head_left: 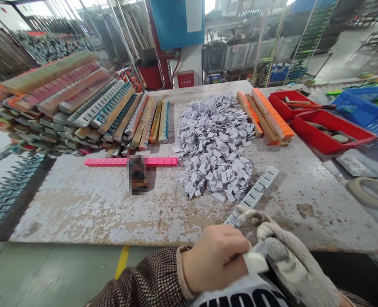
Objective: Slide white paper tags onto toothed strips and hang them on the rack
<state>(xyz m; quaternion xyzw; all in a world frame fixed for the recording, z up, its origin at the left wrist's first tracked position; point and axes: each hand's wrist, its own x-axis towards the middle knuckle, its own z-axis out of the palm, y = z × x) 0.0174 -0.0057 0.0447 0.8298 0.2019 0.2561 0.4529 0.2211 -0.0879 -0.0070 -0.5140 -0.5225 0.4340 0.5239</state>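
Observation:
My bare left hand [216, 258] is closed at the table's front edge, its fingers pinched at a small white slip [256, 261]. The gloved right hand [288, 256] is curled close beside it, with thumb and fingers at the slip's other side. Part of the slip is hidden between the hands. Just beyond my fingers a bar with grey-white segments [262, 185] lies slantwise on the table, its near end partly covered by the glove. A large heap of white slips [216, 145] spreads behind it.
Left stands a tall stack of wooden bars [57, 98]; a pink segmented bar [112, 162] lies in front. Orange-topped bars [268, 113] lie right of the heap. Further right are red bins [332, 145], a blue crate [362, 123] and a tape roll [357, 192].

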